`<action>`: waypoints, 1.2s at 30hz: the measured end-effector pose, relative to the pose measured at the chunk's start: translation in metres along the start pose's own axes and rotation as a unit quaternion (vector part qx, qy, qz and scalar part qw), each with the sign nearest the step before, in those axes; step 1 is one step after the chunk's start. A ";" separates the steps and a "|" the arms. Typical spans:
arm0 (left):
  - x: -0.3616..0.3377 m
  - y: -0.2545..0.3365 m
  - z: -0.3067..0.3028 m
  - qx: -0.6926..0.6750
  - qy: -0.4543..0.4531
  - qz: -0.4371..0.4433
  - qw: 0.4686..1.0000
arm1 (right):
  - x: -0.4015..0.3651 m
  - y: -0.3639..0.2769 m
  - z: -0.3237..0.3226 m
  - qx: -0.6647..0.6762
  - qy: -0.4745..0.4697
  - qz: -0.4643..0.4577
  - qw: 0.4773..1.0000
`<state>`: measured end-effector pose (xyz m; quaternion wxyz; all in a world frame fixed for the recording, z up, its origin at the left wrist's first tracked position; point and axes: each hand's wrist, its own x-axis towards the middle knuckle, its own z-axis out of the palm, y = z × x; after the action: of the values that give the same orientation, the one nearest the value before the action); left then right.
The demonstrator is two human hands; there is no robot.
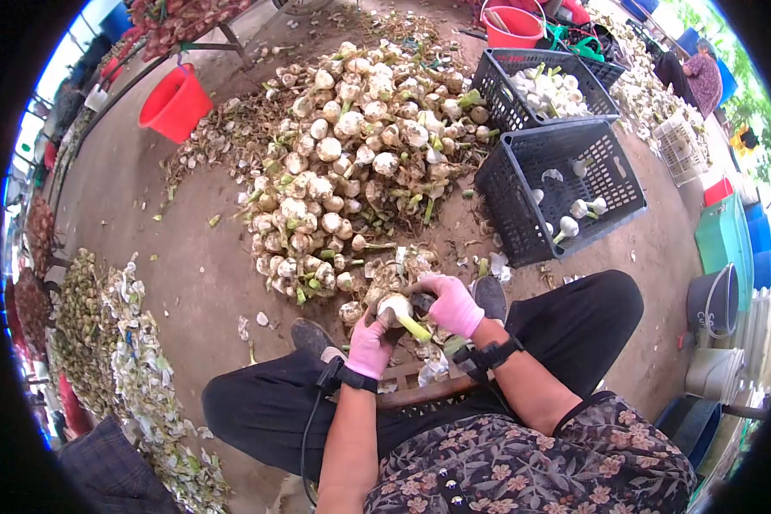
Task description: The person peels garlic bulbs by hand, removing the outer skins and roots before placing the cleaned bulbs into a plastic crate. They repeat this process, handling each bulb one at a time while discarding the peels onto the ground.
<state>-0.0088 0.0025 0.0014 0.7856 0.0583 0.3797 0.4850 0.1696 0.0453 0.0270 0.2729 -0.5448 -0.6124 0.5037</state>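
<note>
Between my knees, my left hand (372, 344), in a pink glove with dark fingertips, is closed around a garlic bulb (394, 306). The bulb's white side shows, and its pale green stem (417, 330) points down to the right. My right hand (452, 306), gloved the same way, presses curled fingers against the bulb's right side. Dirt or dark glove tips hide exactly what those fingers pinch. Just beyond both hands rises a big heap of unpeeled garlic (351, 163), dirty bulbs mixed with dry skins and cut stems.
Right of the heap, a black crate (522, 231) holds a few white bulbs; a second crate (499, 90) behind it has many. Red buckets (176, 103) (512, 26) stand farther off. Peeled skins (141, 351) lie at left. A grey bucket (713, 300) stands at right; another person (702, 81) sits beyond.
</note>
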 end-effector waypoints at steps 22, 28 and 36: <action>0.000 -0.003 0.005 0.125 -0.030 0.031 0.991 | 0.004 0.024 -0.004 0.178 -0.027 0.064 0.982; 0.009 -0.008 0.020 0.439 0.060 0.143 0.885 | 0.001 0.037 0.014 0.455 -0.116 0.229 0.853; 0.071 -0.010 -0.096 0.508 0.385 0.182 0.749 | 0.018 0.038 -0.101 0.844 0.253 -0.080 0.465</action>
<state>-0.0470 0.0276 -0.1087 0.3238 0.3248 0.8226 0.3361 0.2684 0.0911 0.0233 0.7821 -0.1018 0.1659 0.5919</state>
